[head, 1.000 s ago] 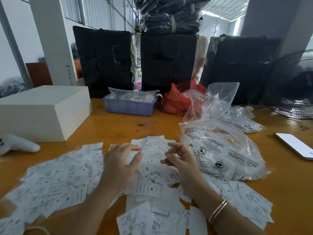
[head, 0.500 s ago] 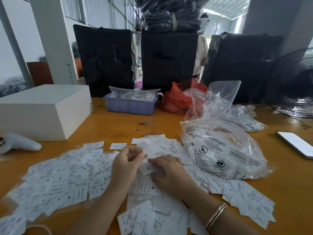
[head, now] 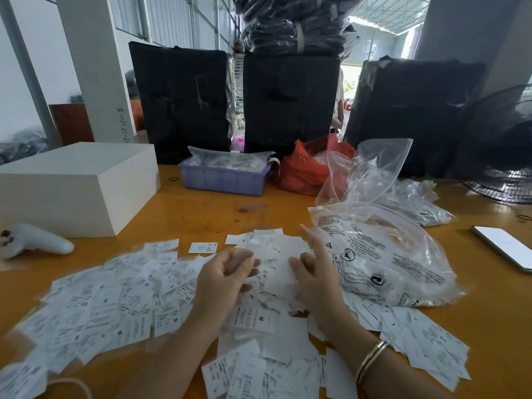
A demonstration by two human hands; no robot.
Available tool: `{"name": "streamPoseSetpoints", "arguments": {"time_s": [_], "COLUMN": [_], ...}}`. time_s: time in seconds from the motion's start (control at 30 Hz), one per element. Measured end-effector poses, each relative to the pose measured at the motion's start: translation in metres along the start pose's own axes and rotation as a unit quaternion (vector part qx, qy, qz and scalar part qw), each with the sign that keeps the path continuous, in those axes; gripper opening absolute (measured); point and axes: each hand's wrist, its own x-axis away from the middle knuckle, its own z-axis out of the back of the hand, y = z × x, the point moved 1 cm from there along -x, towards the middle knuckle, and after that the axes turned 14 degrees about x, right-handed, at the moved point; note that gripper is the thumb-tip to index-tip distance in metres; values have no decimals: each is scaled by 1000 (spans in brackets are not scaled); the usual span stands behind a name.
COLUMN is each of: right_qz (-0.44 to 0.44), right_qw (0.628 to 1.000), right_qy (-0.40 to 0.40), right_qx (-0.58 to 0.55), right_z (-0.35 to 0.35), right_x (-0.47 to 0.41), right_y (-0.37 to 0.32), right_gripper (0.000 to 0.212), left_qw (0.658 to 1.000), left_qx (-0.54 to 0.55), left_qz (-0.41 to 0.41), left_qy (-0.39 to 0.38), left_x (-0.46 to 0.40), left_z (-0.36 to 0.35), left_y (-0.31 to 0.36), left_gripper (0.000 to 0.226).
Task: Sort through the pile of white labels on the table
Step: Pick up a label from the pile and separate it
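White printed labels (head: 115,306) lie spread across the near half of the orange table (head: 201,214), some showing size letters such as S, M, L and XS. Both hands are raised over the middle of the pile. My left hand (head: 224,280) has its fingers curled at a blurred bunch of labels (head: 276,254) held between the hands. My right hand (head: 316,280), with a gold bangle on its wrist, pinches the same bunch with thumb and curled fingers while its index finger points up.
A clear printed plastic bag (head: 388,254) lies right of the hands, more bags behind it. A white box (head: 77,185) and white controller (head: 34,240) are at left. A purple tray (head: 224,182), red bag (head: 305,171), phone (head: 503,246) and fan (head: 503,156) are farther off.
Both hands have risen off the pile and moved slightly apart, lifting a bunch of labels between them. The right index finger has straightened upward.
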Motion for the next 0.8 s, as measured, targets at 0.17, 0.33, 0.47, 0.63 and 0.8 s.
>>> {"name": "streamPoseSetpoints", "arguments": {"time_s": [0.17, 0.33, 0.47, 0.63, 0.8], "right_qz": [25, 53, 59, 63, -36], "right_qw": [999, 985, 994, 993, 996], "right_qy": [21, -104, -62, -85, -37], "right_qx": [18, 125, 68, 56, -68], "right_z": [4, -1, 2, 0, 2], "right_x": [4, 8, 4, 4, 0], "right_y": [-8, -10, -14, -13, -6], "right_gripper": [33, 28, 17, 18, 36], "left_qw": [995, 981, 993, 1000, 989], "left_qx": [-69, -155, -94, 11, 112], "left_qz": [-25, -51, -25, 20, 88], "left_qy": [-69, -105, -62, -12, -29], "left_x": [2, 4, 1, 0, 0], "left_z": [-2, -2, 0, 0, -1], "left_y": [-1, -3, 1, 3, 6], "left_gripper": [24, 38, 27, 4, 6]}}
